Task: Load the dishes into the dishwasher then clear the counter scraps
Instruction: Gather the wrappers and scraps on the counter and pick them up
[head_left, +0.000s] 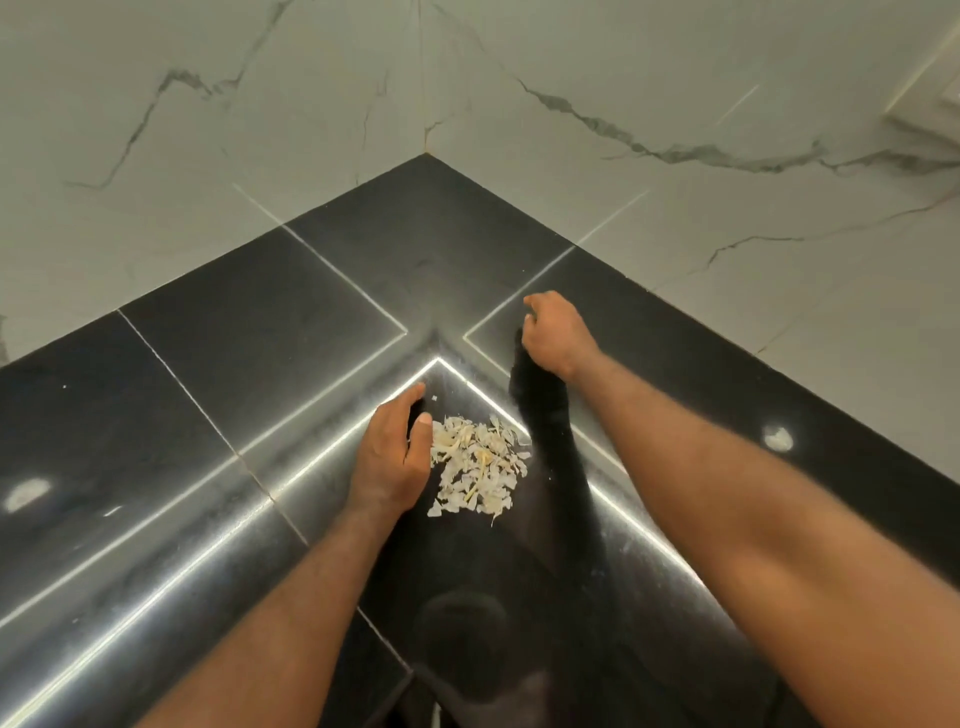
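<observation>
Right now the person leans over the corner of a glossy black bench (260, 322), where two white marble-veined walls (675, 218) meet. A small heap of pale, papery scraps (475, 465) lies on the bench, well out from that back corner and nearer the person. The left hand (387, 462) stands on its edge along the left side of the heap, loosely cupped and holding nothing, fingers gently curved and thumb (423, 431) touching the nearest flakes. One tiny flake lies apart, just beyond the heap. The right hand (553, 332) is farther toward the back corner, clear of the heap, its back turned up and fingers curled under. I cannot tell whether it holds anything.
</observation>
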